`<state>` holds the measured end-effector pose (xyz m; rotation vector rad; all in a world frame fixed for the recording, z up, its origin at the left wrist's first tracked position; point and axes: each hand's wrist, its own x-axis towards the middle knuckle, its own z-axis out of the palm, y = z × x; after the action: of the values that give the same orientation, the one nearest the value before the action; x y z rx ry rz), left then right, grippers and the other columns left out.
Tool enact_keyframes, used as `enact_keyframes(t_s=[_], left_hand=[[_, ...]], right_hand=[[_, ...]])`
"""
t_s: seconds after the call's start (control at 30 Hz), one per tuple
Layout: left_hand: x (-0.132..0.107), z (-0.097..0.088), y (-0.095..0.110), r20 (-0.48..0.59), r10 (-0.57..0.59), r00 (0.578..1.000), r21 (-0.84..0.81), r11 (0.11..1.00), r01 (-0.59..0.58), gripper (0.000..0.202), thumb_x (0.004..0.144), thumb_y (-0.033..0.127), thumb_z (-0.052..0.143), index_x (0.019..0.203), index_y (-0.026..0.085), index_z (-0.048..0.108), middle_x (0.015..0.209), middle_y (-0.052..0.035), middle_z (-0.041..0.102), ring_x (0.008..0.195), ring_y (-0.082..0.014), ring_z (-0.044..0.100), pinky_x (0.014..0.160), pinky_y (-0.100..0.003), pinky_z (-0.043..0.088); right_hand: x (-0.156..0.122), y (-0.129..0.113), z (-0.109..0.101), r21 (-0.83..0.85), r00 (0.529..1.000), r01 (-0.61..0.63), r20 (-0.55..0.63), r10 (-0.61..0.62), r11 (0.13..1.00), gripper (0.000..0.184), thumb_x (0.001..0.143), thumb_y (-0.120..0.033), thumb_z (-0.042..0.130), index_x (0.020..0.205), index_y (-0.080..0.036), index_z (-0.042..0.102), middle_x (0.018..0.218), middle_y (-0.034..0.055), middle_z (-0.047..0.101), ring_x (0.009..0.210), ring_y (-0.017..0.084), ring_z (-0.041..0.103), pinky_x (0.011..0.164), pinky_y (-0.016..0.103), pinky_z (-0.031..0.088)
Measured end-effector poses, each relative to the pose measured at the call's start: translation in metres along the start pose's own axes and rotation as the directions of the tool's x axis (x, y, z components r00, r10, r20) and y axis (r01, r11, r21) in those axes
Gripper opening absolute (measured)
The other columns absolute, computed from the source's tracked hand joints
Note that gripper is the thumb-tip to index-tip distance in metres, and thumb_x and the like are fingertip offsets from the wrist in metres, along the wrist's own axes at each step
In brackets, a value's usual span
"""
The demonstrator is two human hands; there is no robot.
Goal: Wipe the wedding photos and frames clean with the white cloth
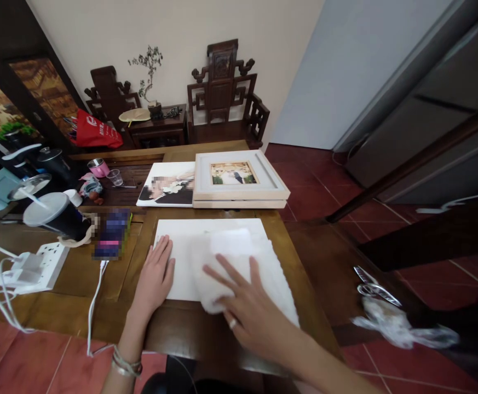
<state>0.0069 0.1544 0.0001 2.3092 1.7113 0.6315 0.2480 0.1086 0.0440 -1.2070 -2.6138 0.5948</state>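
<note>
A flat white panel (181, 279) lies on the wooden table, its front edge near the table's front. My left hand (156, 273) rests on the panel's left edge with its fingers stretched out, holding nothing. On the panel's right half is a white fluffy cloth (271, 279), which hangs past the panel's right and front edges. My right hand (242, 301) presses down on this cloth with the fingers spread; the thumb side is partly hidden.
Behind the panel lie a pale wood photo frame (277, 194) and a portrait print (168, 189). To the left are a charging phone (113, 232), a lidded cup (52, 216) and a power strip (50, 268). Scissors (380, 290) and a plastic bag (392, 323) lie at the right.
</note>
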Motion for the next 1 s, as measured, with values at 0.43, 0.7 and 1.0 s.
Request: enact_keyframes(t_s=[0.43,0.7,1.0], left_hand=[[0.001,-0.001,0.000,0.002,0.010,1.000,0.005,1.000,-0.010,0.047,0.098,0.027,0.034,0.144,0.018,0.036,0.151,-0.0123,0.036,0.142,-0.0225,0.028,0.116,-0.050,0.023],[0.000,0.001,-0.002,-0.006,0.014,1.000,0.002,1.000,-0.014,0.046,0.098,0.026,0.032,0.143,0.018,0.036,0.151,-0.0119,0.036,0.142,-0.0214,0.027,0.116,-0.050,0.023],[0.000,0.000,-0.002,-0.009,0.023,1.000,-0.002,1.000,-0.023,0.047,0.098,0.023,0.031,0.144,0.020,0.034,0.151,-0.0113,0.036,0.142,-0.0216,0.028,0.116,-0.050,0.023]], right_hand=[[0.064,0.020,-0.003,-0.052,0.997,-0.053,-0.056,0.050,0.997,0.038,0.083,-0.013,0.043,0.114,-0.022,0.063,0.152,0.0071,0.033,0.143,0.037,0.010,0.099,0.081,0.002],[0.044,-0.019,0.012,-0.048,0.999,-0.037,-0.018,0.036,0.998,0.031,0.084,-0.021,0.049,0.111,-0.021,0.066,0.156,0.0085,0.022,0.142,0.042,-0.001,0.101,0.078,-0.004],[0.017,-0.029,0.013,0.002,0.995,0.072,0.072,-0.071,0.997,0.025,0.082,-0.022,0.053,0.101,-0.021,0.068,0.157,0.0060,0.022,0.142,0.041,-0.001,0.099,0.079,-0.008]])
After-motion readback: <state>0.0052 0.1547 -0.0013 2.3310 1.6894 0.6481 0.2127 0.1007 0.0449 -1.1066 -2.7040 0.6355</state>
